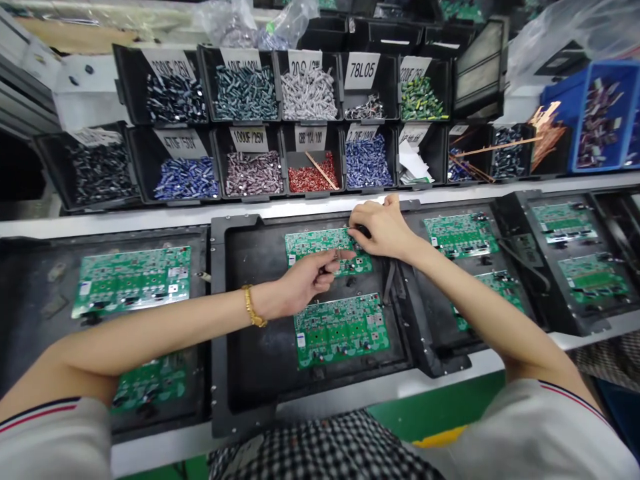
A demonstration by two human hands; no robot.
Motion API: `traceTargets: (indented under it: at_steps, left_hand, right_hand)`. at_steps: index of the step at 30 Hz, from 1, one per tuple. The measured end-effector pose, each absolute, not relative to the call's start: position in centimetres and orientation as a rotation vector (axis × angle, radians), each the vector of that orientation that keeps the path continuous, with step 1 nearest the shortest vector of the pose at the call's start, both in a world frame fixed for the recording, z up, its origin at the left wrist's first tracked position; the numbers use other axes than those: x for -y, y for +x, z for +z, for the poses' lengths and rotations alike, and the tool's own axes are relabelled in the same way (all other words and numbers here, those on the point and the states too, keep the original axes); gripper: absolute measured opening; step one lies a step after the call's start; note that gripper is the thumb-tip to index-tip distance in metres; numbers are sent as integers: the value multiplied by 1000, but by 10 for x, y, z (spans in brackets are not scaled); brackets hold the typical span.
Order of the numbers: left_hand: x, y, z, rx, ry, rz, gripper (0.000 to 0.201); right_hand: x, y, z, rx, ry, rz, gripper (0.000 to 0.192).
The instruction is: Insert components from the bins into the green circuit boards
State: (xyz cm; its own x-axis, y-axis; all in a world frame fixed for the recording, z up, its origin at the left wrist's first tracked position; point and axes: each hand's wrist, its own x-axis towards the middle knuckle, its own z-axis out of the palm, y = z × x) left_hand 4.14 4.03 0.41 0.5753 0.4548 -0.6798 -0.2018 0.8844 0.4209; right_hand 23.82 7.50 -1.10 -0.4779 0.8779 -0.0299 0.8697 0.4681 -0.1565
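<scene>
A green circuit board (310, 241) lies in a black tray, the upper of two there. Over its lower edge is my left hand (307, 283), index finger stretched to the right and the other fingers curled in. Small dark bits show at those fingers, too small to name. My right hand (383, 227) bends down over the board's upper right corner, fingers closed together. A dark part shows by its thumb; whether it is gripped I cannot tell. Below my left hand lies the second circuit board (343, 330), carrying several small parts.
Behind the trays stand two rows of black bins with sorted components, such as red ones (313, 179) and blue ones (369, 162). A blue bin (610, 120) is at the right. Neighbouring black trays hold more boards (135, 280) (460, 235). Raised tray edges (219, 333) separate them.
</scene>
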Motion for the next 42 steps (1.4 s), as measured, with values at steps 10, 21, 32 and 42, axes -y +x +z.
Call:
traceTargets:
  at_steps: [10, 21, 32, 42]
  left_hand:
    - [-45, 45, 5, -816, 135, 428, 31]
    - [-41, 47, 10, -994, 138, 558, 24]
    - [-36, 55, 10, -927, 151, 552, 29]
    - [-36, 46, 0, -970, 361, 453, 17]
  right_hand:
    - [-74, 237, -10, 2677, -1558, 202, 22]
    - [-57, 229, -2, 2572, -1628, 160, 29]
    - [-22, 211, 27, 2485, -1509, 295, 21]
    - [-69, 245, -11, 2465, -1636, 388, 15]
